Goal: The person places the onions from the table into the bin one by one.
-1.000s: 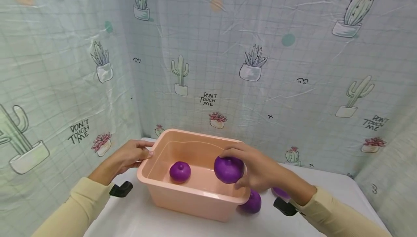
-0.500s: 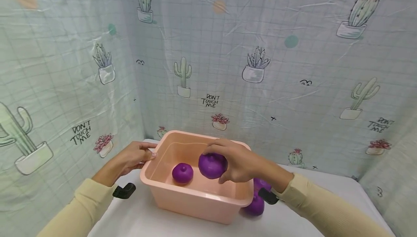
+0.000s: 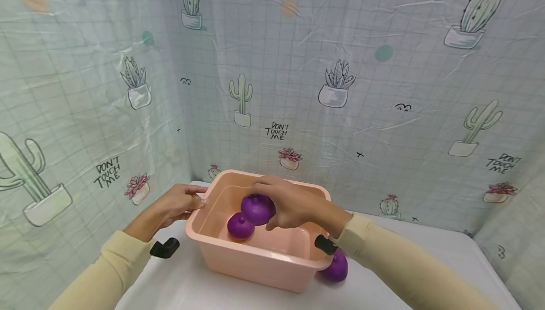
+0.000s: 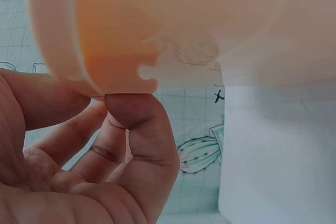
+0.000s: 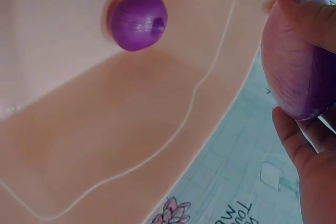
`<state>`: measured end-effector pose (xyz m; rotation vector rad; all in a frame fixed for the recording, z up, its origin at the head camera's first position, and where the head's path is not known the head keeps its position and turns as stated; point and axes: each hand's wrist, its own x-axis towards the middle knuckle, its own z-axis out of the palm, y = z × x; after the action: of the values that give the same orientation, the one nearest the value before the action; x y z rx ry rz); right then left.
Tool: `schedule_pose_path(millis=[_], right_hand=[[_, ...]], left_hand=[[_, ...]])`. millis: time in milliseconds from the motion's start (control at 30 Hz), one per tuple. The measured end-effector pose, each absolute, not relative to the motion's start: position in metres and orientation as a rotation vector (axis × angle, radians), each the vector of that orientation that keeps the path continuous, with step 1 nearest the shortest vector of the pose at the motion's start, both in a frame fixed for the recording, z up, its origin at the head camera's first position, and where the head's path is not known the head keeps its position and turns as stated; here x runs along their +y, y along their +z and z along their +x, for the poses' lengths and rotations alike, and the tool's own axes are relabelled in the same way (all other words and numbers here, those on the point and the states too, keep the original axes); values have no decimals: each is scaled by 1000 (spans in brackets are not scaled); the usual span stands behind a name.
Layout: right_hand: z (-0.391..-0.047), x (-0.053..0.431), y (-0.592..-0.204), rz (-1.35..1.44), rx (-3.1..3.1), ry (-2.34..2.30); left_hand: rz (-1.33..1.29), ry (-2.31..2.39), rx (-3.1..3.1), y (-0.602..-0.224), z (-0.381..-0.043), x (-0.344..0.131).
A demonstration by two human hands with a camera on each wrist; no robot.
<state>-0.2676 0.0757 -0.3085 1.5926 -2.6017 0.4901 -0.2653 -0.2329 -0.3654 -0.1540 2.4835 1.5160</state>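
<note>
My right hand (image 3: 291,203) grips a purple onion (image 3: 257,209), smooth and glossy, held above the inside of a peach plastic tub (image 3: 255,266). In the right wrist view this onion (image 5: 294,61) sits between thumb and fingers. A second onion (image 3: 241,227) with a small nub on top lies on the tub floor, partly overlapped by the held one. My left hand (image 3: 179,204) pinches the tub's left rim, and the left wrist view shows the thumb and curled index finger (image 4: 152,135) at that rim.
Another purple onion (image 3: 335,267) rests on the white table (image 3: 396,272), against the tub's right front corner. Behind the table and on the left hangs a pale curtain (image 3: 272,64) printed with cacti. My right sleeve (image 3: 396,258) covers part of the table.
My right hand has carried its onion leftward, from the tub's right side to over the onion inside. The left hand keeps its hold. Another onion on the right is now hidden by the arm.
</note>
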Motion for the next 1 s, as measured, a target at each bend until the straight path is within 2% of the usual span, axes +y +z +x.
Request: schedule_pose_path(millis=[733,1000], right_hand=[[-287,26,-341,1705,-2572,280],[-295,14,-360,1843,-2529,297]], left_hand=[[-145,1546,2474,-370,-265,-235],[-157,1556,2465,-367,-264,-235]])
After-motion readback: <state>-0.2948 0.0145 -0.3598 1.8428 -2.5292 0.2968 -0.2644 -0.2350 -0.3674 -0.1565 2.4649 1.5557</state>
